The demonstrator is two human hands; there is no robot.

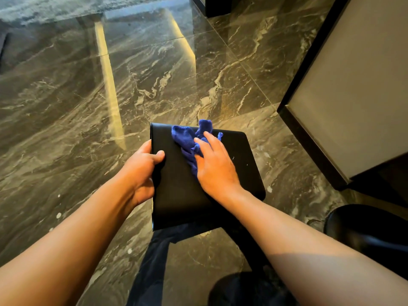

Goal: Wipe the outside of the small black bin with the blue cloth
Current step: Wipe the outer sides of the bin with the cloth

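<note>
The small black bin lies on its side in front of me, one flat black wall facing up. My left hand grips its left edge, thumb on the upper wall and fingers wrapped around the side. A crumpled blue cloth rests on the far part of that wall. My right hand presses flat on the cloth, fingers spread over its near half. The bin's opening is hidden from view.
Glossy dark marble floor stretches all around. A beige cabinet panel with a black base stands at the right. A round black object sits at the lower right. My dark trouser legs are below the bin.
</note>
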